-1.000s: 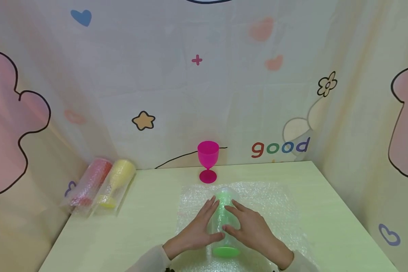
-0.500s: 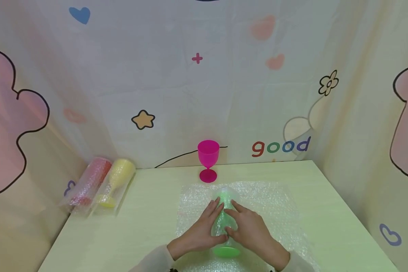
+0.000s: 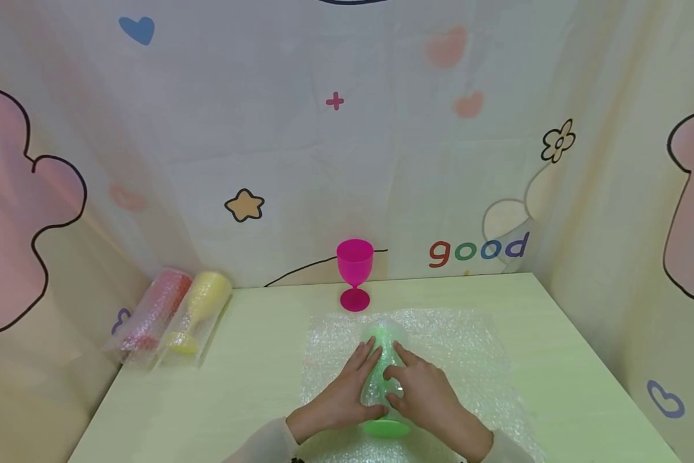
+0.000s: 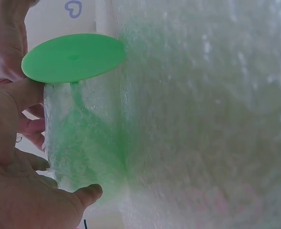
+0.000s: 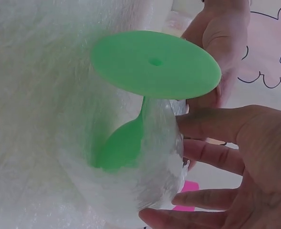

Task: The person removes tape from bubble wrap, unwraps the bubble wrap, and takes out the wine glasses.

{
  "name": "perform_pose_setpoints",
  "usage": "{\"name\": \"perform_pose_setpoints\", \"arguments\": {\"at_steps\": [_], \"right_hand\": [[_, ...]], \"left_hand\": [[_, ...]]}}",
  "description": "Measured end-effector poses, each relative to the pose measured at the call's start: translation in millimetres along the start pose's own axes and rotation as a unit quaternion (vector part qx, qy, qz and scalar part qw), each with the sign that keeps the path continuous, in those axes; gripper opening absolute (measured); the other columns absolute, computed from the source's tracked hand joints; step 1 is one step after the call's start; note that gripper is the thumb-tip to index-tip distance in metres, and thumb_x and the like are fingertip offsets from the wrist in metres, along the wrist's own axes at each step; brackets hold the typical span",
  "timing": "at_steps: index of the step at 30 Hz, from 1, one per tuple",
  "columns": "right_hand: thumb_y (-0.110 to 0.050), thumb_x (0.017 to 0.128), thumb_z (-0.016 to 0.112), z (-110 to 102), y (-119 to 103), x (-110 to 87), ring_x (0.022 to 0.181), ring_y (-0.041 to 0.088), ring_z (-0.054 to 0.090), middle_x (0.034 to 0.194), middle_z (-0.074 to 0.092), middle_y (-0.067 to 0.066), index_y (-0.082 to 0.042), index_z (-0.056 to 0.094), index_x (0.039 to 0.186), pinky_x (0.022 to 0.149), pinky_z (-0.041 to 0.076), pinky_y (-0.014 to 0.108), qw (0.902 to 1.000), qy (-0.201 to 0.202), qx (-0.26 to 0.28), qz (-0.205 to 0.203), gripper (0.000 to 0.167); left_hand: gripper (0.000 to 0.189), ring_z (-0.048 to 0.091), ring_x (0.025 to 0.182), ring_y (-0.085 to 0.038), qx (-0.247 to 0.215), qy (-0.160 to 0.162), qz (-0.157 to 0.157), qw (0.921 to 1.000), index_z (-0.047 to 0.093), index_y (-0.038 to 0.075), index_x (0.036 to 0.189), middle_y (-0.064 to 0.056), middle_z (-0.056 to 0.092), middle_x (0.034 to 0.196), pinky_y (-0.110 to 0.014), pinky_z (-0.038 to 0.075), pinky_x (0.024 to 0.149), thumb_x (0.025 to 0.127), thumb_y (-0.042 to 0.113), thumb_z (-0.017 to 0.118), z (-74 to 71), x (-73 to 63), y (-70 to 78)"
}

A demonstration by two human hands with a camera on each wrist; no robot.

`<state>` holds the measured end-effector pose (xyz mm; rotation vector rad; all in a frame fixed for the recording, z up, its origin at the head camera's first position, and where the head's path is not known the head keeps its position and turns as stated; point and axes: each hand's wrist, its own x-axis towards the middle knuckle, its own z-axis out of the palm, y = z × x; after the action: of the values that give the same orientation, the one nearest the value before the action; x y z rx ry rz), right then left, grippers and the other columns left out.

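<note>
A green goblet [image 3: 386, 429] lies on its side on a sheet of bubble wrap [image 3: 462, 350], its foot towards me. One layer of wrap goes over the bowl and stem; in the left wrist view the flat green foot [image 4: 74, 57] sticks out. My left hand [image 3: 341, 399] rests on the wrapped goblet from the left, fingers fairly straight along it and thumb near the foot. From the right my right hand [image 3: 430, 392] touches the wrap with spread, slightly bent fingers. The right wrist view shows its fingertips [image 5: 152, 218] against the wrap over the bowl.
An upright pink goblet [image 3: 355, 263] stands at the back of the pale table [image 3: 242, 399]. To the far left lie a red wrapped cup [image 3: 155, 308] and a yellow wrapped goblet [image 3: 199, 308]. A printed curtain [image 3: 289, 128] encloses the back and sides.
Both hands stay on the wrapped green goblet. The left hand has shifted slightly right. My right hand's fingers have moved a little along the wrap.
</note>
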<state>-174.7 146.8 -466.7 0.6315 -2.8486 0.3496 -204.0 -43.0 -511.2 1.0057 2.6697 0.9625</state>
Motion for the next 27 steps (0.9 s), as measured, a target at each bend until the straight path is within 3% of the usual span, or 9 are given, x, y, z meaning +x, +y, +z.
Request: {"name": "perform_pose_setpoints", "arguments": {"at_steps": [8,13,16,18,21,24,27], "right_hand": [[-0.020,0.070,0.082,3.3,-2.7,0.0,0.102,0.038,0.070,0.135,0.058,0.027,-0.018,0.073,0.083,0.059,0.059,0.045,0.9996,0.022,-0.015,-0.009,0.016],[-0.017,0.071,0.079,3.5,-3.0,-0.3,0.091,0.036,0.072,0.130,0.061,0.028,-0.018,0.072,0.076,0.056,0.058,0.040,0.9983,0.048,-0.020,-0.028,0.009],[-0.017,0.072,0.078,4.7,-0.8,0.7,0.075,0.025,0.072,0.129,0.062,0.028,-0.019,0.071,0.073,0.054,0.056,0.033,0.9971,0.059,-0.021,-0.044,0.008],[-0.016,0.073,0.077,5.6,1.6,1.4,0.061,0.013,0.063,0.128,0.063,0.028,-0.020,0.070,0.073,0.053,0.054,0.027,0.9962,0.065,-0.016,-0.056,0.008],[-0.015,0.075,0.077,5.9,5.8,0.9,0.049,-0.001,0.039,0.127,0.062,0.028,-0.020,0.069,0.074,0.052,0.046,0.019,0.9955,0.066,0.006,-0.067,0.009],[-0.013,0.076,0.076,5.5,9.3,-0.1,0.047,-0.003,0.024,0.128,0.061,0.029,-0.019,0.068,0.074,0.050,0.039,0.014,0.9948,0.065,0.030,-0.073,0.010],[-0.011,0.077,0.075,5.7,11.6,-1.0,0.048,-0.004,0.020,0.129,0.061,0.030,-0.018,0.067,0.074,0.048,0.034,0.012,0.9941,0.064,0.044,-0.075,0.011]], "left_hand": [[0.098,0.007,0.154,-0.033,0.014,0.008,0.008,0.9998,0.015,0.010,0.158,-0.003,0.002,0.168,-0.052,0.030,0.118,0.084,0.034,0.075,0.0,0.2,1.8],[0.097,0.008,0.154,-0.034,0.019,0.011,0.010,0.9997,0.016,0.010,0.158,-0.003,0.003,0.168,-0.051,0.030,0.118,0.085,0.033,0.075,0.8,0.4,0.6],[0.097,0.008,0.154,-0.033,0.017,0.011,0.009,0.9997,0.015,0.011,0.158,-0.002,0.002,0.168,-0.050,0.031,0.118,0.086,0.032,0.075,1.3,0.4,-1.2],[0.096,0.008,0.154,-0.032,0.016,0.010,0.009,0.9998,0.014,0.011,0.159,-0.002,0.002,0.168,-0.049,0.031,0.118,0.086,0.031,0.074,1.2,0.1,-2.3],[0.095,0.007,0.154,-0.031,0.006,0.004,0.007,0.9999,0.013,0.013,0.159,-0.001,0.002,0.168,-0.048,0.032,0.118,0.088,0.031,0.073,0.6,-0.2,-2.9],[0.091,0.005,0.155,-0.030,-0.003,-0.004,0.004,1.0000,0.012,0.015,0.159,0.001,0.000,0.168,-0.049,0.032,0.117,0.091,0.036,0.069,-1.0,-0.7,-3.6],[0.082,0.005,0.155,-0.031,-0.017,-0.008,0.008,0.9998,0.013,0.015,0.159,0.001,0.000,0.168,-0.053,0.030,0.117,0.097,0.041,0.059,-2.9,-0.6,-4.3]]}}
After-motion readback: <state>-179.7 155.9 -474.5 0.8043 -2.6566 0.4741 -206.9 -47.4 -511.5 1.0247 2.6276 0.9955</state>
